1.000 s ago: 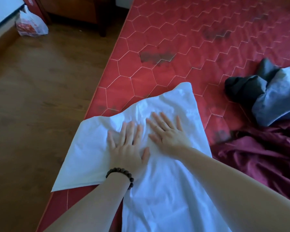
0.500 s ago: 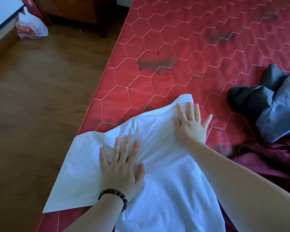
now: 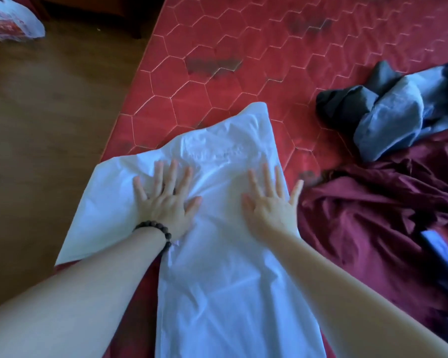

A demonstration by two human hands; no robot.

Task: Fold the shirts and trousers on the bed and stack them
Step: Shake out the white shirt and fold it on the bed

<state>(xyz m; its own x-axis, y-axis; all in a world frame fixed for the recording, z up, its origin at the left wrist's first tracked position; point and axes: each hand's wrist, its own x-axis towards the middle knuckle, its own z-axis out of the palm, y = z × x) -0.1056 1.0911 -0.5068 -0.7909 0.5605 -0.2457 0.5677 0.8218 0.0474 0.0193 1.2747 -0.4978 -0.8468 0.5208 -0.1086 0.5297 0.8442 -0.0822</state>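
The right hand (image 3: 270,202) has been slid back down from the top corner of the white shirt (image 3: 217,267) — both hands are now pressed flat, fingers spread, left hand (image 3: 166,200) beside it. The shirt lies smoothed at the bed (image 3: 217,81) edge — probably ready for folding.

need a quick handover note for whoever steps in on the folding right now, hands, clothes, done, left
Left hand: open, flat, pressing the white shirt near its left side.
Right hand: open, flat, pressing the shirt's right edge, little finger over the red mattress.
White shirt lies spread at the mattress's near left corner; its left part overhangs the edge.
Maroon garment lies crumpled to the right; a grey-blue and dark heap sits beyond it.
Done: shirt laid out flat under both hands.
Left: fold the shirt, fold the other garments, stack them. No folded stack in view.
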